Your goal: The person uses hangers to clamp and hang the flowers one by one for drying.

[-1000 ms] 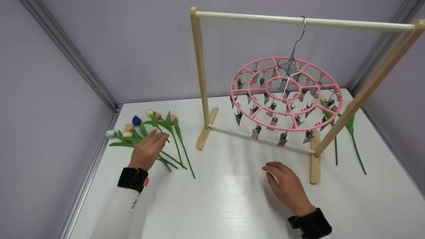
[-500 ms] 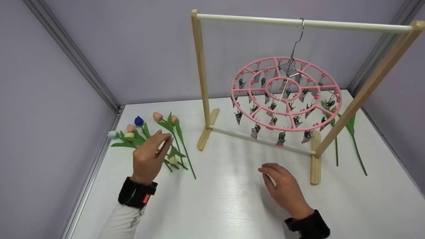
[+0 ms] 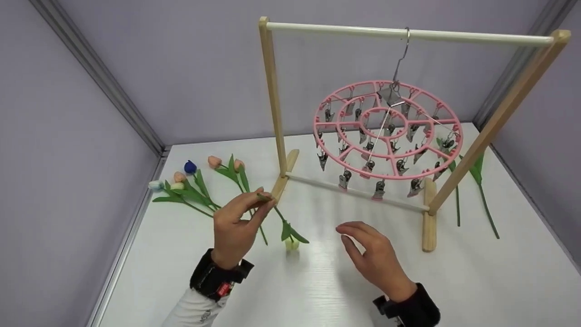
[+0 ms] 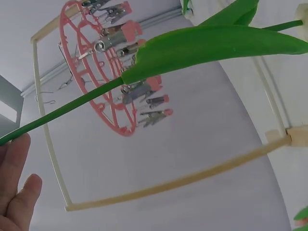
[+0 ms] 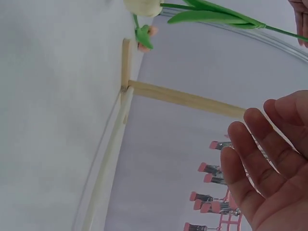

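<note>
My left hand (image 3: 240, 222) pinches the green stem of a pale yellow artificial tulip (image 3: 292, 244) between thumb and fingers. Its bloom hangs low to the right, with leaves just above it. In the left wrist view the tulip's stem (image 4: 72, 111) runs up from the fingertips to broad leaves. My right hand (image 3: 374, 259) hovers over the table to the right, fingers gently bent and holding nothing. In the right wrist view the white-yellow bloom (image 5: 143, 6) lies beyond that hand. Above and behind it hangs a round pink clip hanger (image 3: 395, 154) with several metal clips.
A wooden stand (image 3: 272, 100) with a white top bar (image 3: 327, 30) carries the hanger. Several tulips, one with a blue bloom (image 3: 190, 166), lie on the white table (image 3: 308, 295) at left. Two more stems (image 3: 488, 209) lie at right, partly behind the stand's post. Walls enclose the table.
My left hand has lifted the pale yellow tulip from the pile and carried it right, its bloom turning to point downward. My right hand has shifted slightly left.
</note>
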Available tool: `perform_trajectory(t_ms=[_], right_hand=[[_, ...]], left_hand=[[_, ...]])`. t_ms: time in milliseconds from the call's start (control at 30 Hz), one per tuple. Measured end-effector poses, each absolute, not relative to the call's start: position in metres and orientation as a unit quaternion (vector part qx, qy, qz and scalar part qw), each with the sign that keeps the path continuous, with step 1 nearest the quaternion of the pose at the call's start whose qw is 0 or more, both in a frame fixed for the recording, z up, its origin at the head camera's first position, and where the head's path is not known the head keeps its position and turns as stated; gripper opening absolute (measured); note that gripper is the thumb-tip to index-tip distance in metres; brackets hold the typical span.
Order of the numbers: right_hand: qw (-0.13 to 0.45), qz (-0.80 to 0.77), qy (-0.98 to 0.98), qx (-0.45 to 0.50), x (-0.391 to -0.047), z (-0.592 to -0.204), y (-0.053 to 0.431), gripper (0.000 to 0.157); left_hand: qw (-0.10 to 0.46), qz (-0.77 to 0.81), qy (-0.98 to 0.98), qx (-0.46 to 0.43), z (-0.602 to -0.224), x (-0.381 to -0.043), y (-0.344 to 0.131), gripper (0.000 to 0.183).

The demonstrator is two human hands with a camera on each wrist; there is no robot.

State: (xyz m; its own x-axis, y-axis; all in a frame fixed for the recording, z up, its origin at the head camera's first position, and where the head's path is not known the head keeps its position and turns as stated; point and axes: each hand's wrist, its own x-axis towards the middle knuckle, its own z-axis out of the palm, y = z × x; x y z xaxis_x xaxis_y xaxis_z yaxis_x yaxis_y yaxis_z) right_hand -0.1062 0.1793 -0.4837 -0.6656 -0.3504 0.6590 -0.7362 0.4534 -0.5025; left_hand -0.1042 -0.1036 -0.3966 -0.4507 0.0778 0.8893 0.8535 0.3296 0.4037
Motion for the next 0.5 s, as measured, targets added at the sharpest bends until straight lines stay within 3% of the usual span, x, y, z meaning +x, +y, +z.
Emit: perform_trajectory(t_ms=[233, 500], right_hand=[[0.215, 0.442, -0.8, 0.344, -0.114, -0.471, 0.152, 0.02], [0.217, 0.456, -0.787, 0.354, -0.116, -0.465, 0.141, 0.026]], left_hand=[[0.346, -0.535, -0.699, -0.326, -0.401, -0.103, -0.078, 0.026], [0.326, -0.572, -0.676, -0.332, -0.394, -0.101, -0.053, 0.025]])
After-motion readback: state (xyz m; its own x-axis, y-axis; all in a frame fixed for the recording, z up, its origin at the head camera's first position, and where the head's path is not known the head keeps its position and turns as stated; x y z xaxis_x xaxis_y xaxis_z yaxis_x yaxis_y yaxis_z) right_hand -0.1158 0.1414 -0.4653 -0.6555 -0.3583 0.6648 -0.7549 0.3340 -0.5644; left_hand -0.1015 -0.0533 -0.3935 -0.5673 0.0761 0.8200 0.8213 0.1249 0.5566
